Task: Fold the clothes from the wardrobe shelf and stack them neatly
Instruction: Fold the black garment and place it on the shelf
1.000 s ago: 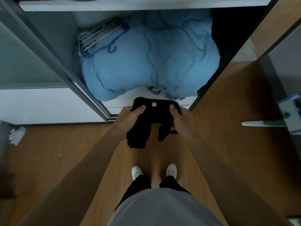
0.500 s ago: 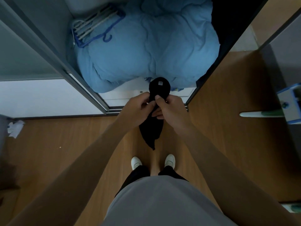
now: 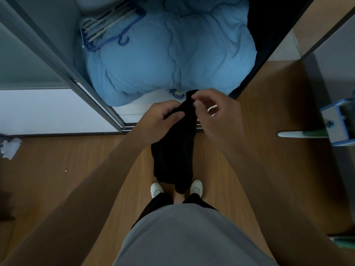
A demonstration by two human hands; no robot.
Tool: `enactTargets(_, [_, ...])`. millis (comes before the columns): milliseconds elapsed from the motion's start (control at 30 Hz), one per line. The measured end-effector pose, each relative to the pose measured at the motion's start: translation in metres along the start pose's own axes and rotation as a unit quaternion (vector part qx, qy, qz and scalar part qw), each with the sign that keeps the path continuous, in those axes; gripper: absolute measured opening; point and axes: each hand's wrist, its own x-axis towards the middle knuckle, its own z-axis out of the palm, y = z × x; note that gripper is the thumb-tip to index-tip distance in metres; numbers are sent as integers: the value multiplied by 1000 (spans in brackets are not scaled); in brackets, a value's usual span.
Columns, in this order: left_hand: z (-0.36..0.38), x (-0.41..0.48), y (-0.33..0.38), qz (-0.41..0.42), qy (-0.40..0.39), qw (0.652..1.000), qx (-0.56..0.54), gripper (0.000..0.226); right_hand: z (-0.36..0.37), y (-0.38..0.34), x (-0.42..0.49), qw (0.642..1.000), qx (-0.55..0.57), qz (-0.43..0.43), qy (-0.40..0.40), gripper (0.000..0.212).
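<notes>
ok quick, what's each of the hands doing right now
Left hand: grips the black garment, which hangs down from it.
Right hand: pinches the top edge of the black garment with thumb and forefinger.

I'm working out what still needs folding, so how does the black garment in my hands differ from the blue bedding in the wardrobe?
The black garment is dark and narrow; the blue bedding is pale and bulky, taking up most of the wardrobe opening. The black garment hangs from the left hand and right hand; the blue bedding lies bunched up, with hangers at its edge. Both are soft fabric.
</notes>
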Motion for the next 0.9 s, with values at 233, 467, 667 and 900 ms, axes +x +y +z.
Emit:
enactTargets(233, [-6, -3, 0, 13, -27, 999, -9, 11, -8, 19, 10, 982, -9, -54, -180, 17])
enactTargets(467, [-9, -5, -2, 1, -10, 1000, 10, 11, 5, 19, 8, 981, -63, -89, -162, 19])
enactTargets(667, [-10, -7, -9, -3, 2, 999, 33, 12, 5, 24, 12, 967, -119, -72, -214, 13])
enactTargets(900, [-11, -13, -21, 61, 15, 984, 168, 19, 0, 14, 11, 964, -83, -84, -237, 10])
